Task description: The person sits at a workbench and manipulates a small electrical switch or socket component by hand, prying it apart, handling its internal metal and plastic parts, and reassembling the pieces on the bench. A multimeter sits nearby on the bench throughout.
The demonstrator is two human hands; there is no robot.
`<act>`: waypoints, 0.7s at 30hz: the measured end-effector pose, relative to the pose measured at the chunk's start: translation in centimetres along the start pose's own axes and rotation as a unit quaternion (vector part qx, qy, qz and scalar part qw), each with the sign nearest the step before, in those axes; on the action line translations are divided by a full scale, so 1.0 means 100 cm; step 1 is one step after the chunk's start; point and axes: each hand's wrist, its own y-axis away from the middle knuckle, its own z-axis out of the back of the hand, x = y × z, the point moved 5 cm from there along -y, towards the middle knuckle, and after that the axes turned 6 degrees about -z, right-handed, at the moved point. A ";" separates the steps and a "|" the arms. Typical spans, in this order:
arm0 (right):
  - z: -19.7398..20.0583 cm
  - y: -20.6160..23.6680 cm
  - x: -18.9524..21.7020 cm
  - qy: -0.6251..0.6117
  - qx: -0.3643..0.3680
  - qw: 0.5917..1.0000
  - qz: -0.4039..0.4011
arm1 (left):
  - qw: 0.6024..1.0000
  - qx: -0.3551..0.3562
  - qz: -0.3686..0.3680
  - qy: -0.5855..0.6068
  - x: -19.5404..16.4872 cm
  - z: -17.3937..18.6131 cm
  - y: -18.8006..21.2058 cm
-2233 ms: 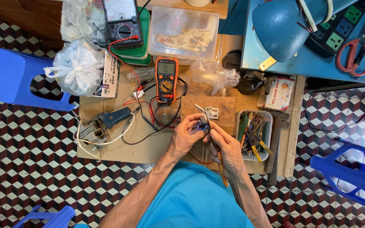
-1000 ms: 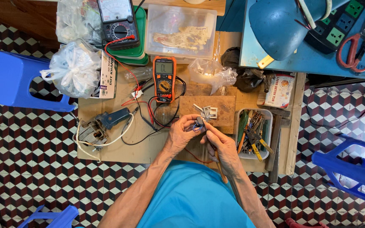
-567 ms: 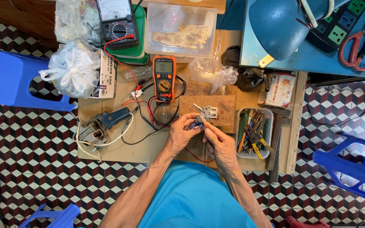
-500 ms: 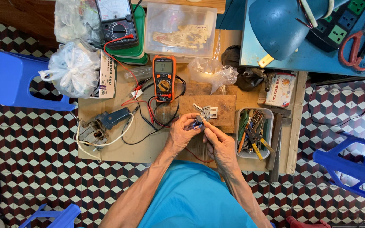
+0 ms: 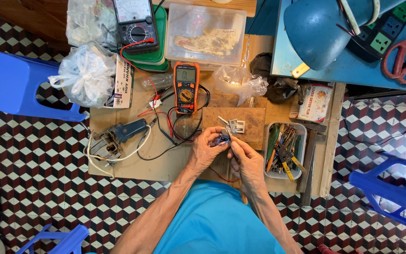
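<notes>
- Worktop (image 5: pixel 132 164): low wooden board over tiled floor, crowded. Anything dropped near the front edge would likely roll off onto the tiles.
- Clear box (image 5: pixel 205 33): rear edge, shut, well apart from the hands; no hazard judged.
- Meter (image 5: pixel 185 87): orange, rear centre; its red and black leads (image 5: pixel 167 127) trail toward the hands and could snag a wrist and drag the meter.
- Tool tray (image 5: pixel 285 150): near the right edge, just beside the right forearm; an elbow nudge could tip it.
- Left hand (image 5: pixel 205 150): front centre, fingers pinched narrow on the blue part.
- Right hand (image 5: pixel 245 157): fingers closed at the same part; what it grips beyond that cannot be told.
- Blue part (image 5: pixel 222 139): small, held between both hands above the front centre; a slack pinch would likely lose it among the wires.
</notes>
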 end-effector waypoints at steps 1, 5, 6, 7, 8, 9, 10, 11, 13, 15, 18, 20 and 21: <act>0.000 0.000 0.002 0.009 0.005 1.000 -0.001 | 1.000 0.001 0.004 -0.006 0.000 0.000 0.000; 0.002 0.002 0.005 0.020 0.013 1.000 -0.013 | 1.000 0.010 0.011 -0.008 -0.002 0.001 0.001; 0.002 0.002 0.005 0.016 0.013 1.000 -0.018 | 1.000 0.011 0.010 -0.003 -0.003 0.001 0.001; 0.002 0.002 0.006 0.022 0.013 1.000 -0.017 | 1.000 0.012 0.009 0.001 -0.003 0.000 0.001; 0.002 0.003 0.006 0.028 0.014 0.999 -0.016 | 1.000 0.013 0.008 0.005 -0.004 0.000 0.002; 0.002 0.003 0.007 0.034 0.015 0.999 -0.015 | 1.000 0.013 0.007 0.009 -0.004 0.000 0.002; 0.002 0.004 0.007 0.038 0.017 0.999 -0.019 | 1.000 0.015 0.006 0.003 -0.005 0.000 0.002; 0.003 0.004 0.008 0.043 0.019 0.999 -0.023 | 1.000 0.017 0.005 -0.001 -0.006 0.000 0.003; 0.004 0.005 0.008 0.047 0.017 0.998 -0.026 | 1.000 0.018 0.003 -0.012 -0.007 0.000 0.003; 0.004 0.005 0.007 0.045 0.013 0.999 -0.023 | 1.000 0.013 0.002 -0.025 -0.008 0.000 0.003; 0.005 0.004 0.004 0.039 0.006 0.999 -0.028 | 0.999 0.000 0.008 -0.045 -0.008 0.001 0.005; 0.005 0.003 0.005 0.074 0.002 0.997 -0.002 | 0.999 0.002 -0.010 -0.053 -0.009 -0.002 0.004; 0.004 0.002 0.006 0.092 0.000 0.996 0.012 | 0.998 0.004 -0.019 -0.058 -0.009 -0.003 0.004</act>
